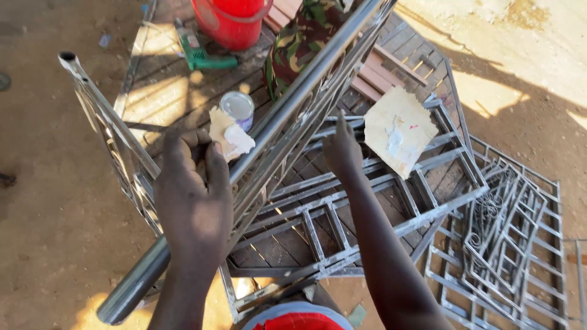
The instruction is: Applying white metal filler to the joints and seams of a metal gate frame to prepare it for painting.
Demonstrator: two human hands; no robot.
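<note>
Left hand [194,201] fingers clenched on crumpled white paper wad [229,137] against long silver metal tube [257,146], right hand [342,153] fingers resting released on grey welded metal frame [342,244].

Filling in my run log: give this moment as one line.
left hand: presses crumpled paper on metal tube | right hand: reaches behind tube onto grille frame | nearby: small tin, red bucket

Metal frame w/ round pipe [257,146] runs diagonally, near-left to far-right. Left hand [192,195] sits on pipe, crumpled paper [229,135] at its fingertips. Tin can [238,107] just behind paper. Right hand [342,153] is right of pipe, above flat grille [379,201]. Paper sheet [398,129] lies on grille, right of that hand. Bucket [229,24] far behind, drill [199,52] to its left. More grilles [507,244] stacked at right.
</note>
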